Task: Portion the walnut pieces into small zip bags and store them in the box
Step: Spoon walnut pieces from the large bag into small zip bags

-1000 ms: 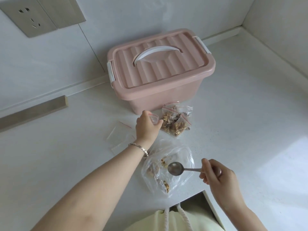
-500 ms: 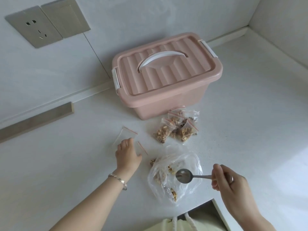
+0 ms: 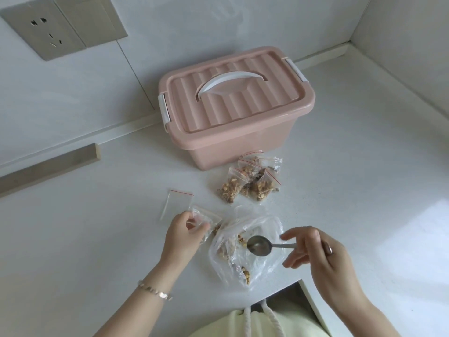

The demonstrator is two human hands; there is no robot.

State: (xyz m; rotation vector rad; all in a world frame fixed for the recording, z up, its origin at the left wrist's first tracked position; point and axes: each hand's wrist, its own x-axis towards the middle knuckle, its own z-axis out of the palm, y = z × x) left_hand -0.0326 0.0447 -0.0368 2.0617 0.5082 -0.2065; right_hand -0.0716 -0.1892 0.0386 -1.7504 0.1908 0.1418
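A pink box [image 3: 233, 139] with a ribbed lid and white handle stands shut at the back of the white counter. Several small zip bags filled with walnut pieces [image 3: 250, 183] lie in a heap just in front of it. A large clear bag of walnut pieces [image 3: 243, 254] lies near the counter's front edge. My right hand [image 3: 315, 254] holds a metal spoon [image 3: 261, 248] whose empty bowl hovers over that bag. My left hand [image 3: 184, 234] pinches an empty small zip bag [image 3: 206, 218] lifted just left of the large bag. Another empty zip bag [image 3: 176, 203] lies flat beyond it.
The white counter [image 3: 352, 190] meets walls at the back and right. A wall socket plate [image 3: 43, 27] sits at the upper left, and a wooden strip [image 3: 48, 166] lies along the left back edge. A dark gap [image 3: 289, 295] opens at the counter's front edge.
My left hand left the heap of filled bags, came back toward me and picked an empty zip bag off the counter. My right hand kept the spoon over the large bag.
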